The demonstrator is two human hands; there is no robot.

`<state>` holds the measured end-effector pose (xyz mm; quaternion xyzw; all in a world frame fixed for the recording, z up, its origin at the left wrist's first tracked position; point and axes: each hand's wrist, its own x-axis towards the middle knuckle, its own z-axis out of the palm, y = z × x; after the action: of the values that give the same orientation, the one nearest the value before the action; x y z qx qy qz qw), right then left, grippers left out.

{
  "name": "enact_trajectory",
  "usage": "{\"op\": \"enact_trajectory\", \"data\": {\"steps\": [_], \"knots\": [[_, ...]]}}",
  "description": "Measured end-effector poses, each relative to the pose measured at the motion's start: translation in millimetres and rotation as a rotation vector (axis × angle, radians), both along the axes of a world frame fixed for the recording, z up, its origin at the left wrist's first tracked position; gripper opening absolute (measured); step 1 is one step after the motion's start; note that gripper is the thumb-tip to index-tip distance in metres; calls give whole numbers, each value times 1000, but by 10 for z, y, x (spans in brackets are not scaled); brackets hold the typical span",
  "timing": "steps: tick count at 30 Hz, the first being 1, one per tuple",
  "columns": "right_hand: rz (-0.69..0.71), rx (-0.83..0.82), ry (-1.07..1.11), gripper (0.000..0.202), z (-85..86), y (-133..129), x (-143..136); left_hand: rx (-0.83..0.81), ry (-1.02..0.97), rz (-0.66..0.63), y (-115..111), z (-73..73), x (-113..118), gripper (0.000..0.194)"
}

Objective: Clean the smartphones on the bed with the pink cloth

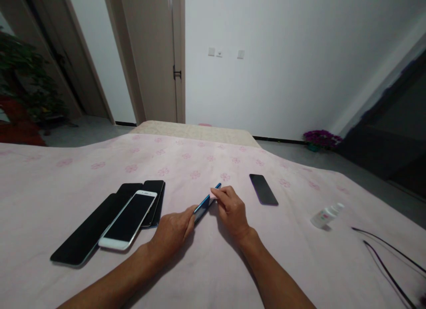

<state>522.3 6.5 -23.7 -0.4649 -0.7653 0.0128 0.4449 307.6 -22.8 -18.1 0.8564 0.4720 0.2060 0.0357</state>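
Observation:
My left hand (175, 231) is closed around the lower end of a blue-edged smartphone (202, 207), which is tilted up on its side above the cloth. At the phone's far end is my right hand (231, 209), its thumb and fingers pinched together against the edge. A small pale pinkish patch shows at those fingertips; whether it is a scrap of cloth I cannot tell. Left of my hands, a white smartphone (129, 220) lies face up, overlapping several dark phones, among them a long black one (84, 231). Another dark phone (263, 190) lies alone to the right.
A pink flowered cloth (206, 278) covers the surface. Toward the right stands a small white bottle (326, 215), with black cables (386, 269) near the right edge. Beyond are a wall, a door (149, 56), a potted plant (26, 73) and purple flowers (321, 139).

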Motion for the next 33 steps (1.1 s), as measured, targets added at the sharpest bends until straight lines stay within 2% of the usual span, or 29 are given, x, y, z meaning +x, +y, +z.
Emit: {"op": "enact_trajectory", "data": {"steps": [4,8,12,16,20,25,28,33], "knots": [[-8,-6,-63,41,6,-11,-6,-13,-25,2,4,-8,-2,37],[-116,-65,167,36,-34,102,46,-32,-39,0,8,-4,-2,37],[-157,-152,338,33,-110,211,91,-103,-88,0,3,11,0,38],[-193,-275,302,30,-177,206,94,-147,-101,21,-18,24,11,39],[-236,-354,208,25,-168,159,53,-200,-153,25,-37,39,29,40],[-124,-192,285,26,-60,113,-65,-230,-185,27,-39,53,33,40],[-76,-98,256,30,-11,80,-135,-245,-198,21,-40,59,32,40],[-164,-132,228,31,-35,160,-108,-293,-243,32,-49,68,41,39]]}}
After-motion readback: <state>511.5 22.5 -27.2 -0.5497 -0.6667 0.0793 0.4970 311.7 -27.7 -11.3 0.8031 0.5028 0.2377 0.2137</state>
